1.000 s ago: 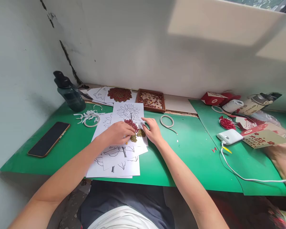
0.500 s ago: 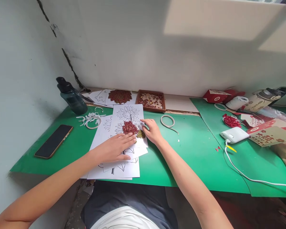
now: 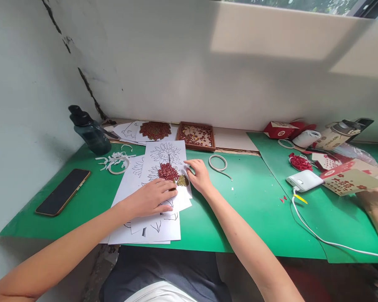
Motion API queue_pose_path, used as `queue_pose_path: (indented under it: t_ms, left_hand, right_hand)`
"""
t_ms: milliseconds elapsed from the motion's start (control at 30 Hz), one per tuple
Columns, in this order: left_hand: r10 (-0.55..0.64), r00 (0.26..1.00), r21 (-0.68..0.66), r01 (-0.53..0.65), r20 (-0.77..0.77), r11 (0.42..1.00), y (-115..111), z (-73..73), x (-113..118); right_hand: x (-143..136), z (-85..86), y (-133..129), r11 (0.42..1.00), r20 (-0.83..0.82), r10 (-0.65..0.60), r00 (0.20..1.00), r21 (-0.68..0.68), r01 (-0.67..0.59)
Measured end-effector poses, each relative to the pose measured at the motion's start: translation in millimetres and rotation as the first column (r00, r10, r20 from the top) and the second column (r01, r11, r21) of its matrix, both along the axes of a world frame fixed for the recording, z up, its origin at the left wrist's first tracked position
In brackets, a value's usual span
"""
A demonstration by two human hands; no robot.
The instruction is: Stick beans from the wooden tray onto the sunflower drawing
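Sheets of white paper [image 3: 173, 151] with black flower line drawings lie overlapped on the green table. A heap of red beans [image 3: 168, 172] and a smaller heap of green beans [image 3: 182, 180] rest on the top sheet. My left hand [image 3: 154, 197] lies flat over the drawings just below the red beans, fingers stretched out and partly covering the print. Beside the right edge of the top sheet is my right hand [image 3: 200, 176], fingers loosely bent, with a gap between thumb and forefinger. Nothing shows between them.
Behind the sheets stand a wooden tray [image 3: 197, 148] with scattered beans and a bean-covered paper [image 3: 154, 131]. A dark bottle [image 3: 93, 134] and a phone [image 3: 63, 192] are at left. Rightward are a coiled cord [image 3: 218, 157], a white device [image 3: 304, 181] and another person's hand [image 3: 371, 199] with a card.
The view has tilted up slightly, showing more of the window. My hands stay almost where they were on the sheets, and the bean heaps look much the same.
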State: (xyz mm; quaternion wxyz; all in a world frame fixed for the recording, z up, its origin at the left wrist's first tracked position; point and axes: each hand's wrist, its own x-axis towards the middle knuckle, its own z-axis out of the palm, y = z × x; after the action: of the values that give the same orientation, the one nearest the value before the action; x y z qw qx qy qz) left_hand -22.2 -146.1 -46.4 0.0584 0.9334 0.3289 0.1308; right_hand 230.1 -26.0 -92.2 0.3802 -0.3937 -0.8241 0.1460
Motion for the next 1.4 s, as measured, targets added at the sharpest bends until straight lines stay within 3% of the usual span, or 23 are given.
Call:
queue_pose_path:
  t_ms: [133, 233, 300, 367, 467, 633, 867, 967, 1033, 1133, 1267, 1333, 1400]
  left_hand:
    - [-0.048, 0.998, -0.012, 0.049, 0.047, 0.999, 12, 3.5, 2]
    - [-0.096, 0.99, -0.055, 0.102, 0.102, 0.993, 27, 8.2, 2]
    - [-0.123, 0.982, -0.035, 0.129, 0.145, 0.991, 41, 11.4, 1]
    - [-0.093, 0.974, 0.013, 0.092, 0.207, 0.996, 56, 12.0, -5]
    - [0.047, 0.946, 0.084, -0.077, 0.321, 0.993, 74, 4.2, -24]
    - [0.13, 0.916, 0.151, -0.2, 0.379, 0.968, 81, -13.2, -52]
    - [0.093, 0.918, 0.179, -0.174, 0.387, 0.968, 79, -12.3, -48]
    - [0.105, 0.921, 0.161, -0.176, 0.375, 0.971, 79, -12.9, -49]
    - [0.124, 0.921, 0.141, -0.187, 0.37, 0.972, 79, -12.8, -51]
    - [0.145, 0.925, 0.105, -0.193, 0.35, 0.976, 79, -12.2, -53]
    - [0.123, 0.947, 0.081, -0.154, 0.297, 0.985, 75, -12.6, -48]
    - [0.107, 0.954, 0.072, -0.132, 0.282, 0.989, 73, -13.1, -44]
    - [0.099, 0.958, 0.058, -0.118, 0.27, 0.991, 71, -13.4, -41]
  right_hand:
    - [19, 8.2, 39, 0.984, 0.059, -0.168, 0.984, 0.067, 0.164]
    - [40, 21.1, 98, 0.934, 0.151, -0.357, 0.922, 0.032, 0.357]
    - [52, 29.2, 139, 0.905, 0.2, -0.419, 0.886, 0.006, 0.426]
    - [60, 34.8, 174, 0.885, 0.255, -0.445, 0.858, -0.018, 0.465]
    - [63, 37.6, 208, 0.87, 0.332, -0.451, 0.828, -0.043, 0.491]
    - [55, 35.7, 230, 0.877, 0.426, -0.416, 0.803, -0.044, 0.478]
    - [46, 43.9, 234, 0.912, 0.482, -0.366, 0.797, 0.014, 0.41]
    - [45, 50.7, 222, 0.92, 0.469, -0.362, 0.806, 0.042, 0.389]
    - [40, 53.2, 196, 0.936, 0.405, -0.345, 0.847, 0.088, 0.34]
    - [21, 52.5, 124, 0.976, 0.219, -0.152, 0.964, 0.185, 0.111]
    - [-13, 44.7, 9, 0.98, 0.195, 0.164, 0.967, 0.075, -0.182]
    - [-25, 38.8, -27, 0.963, 0.172, 0.261, 0.95, 0.025, -0.27]
    - [-31, 32.8, -43, 0.952, 0.144, 0.305, 0.941, -0.027, -0.305]
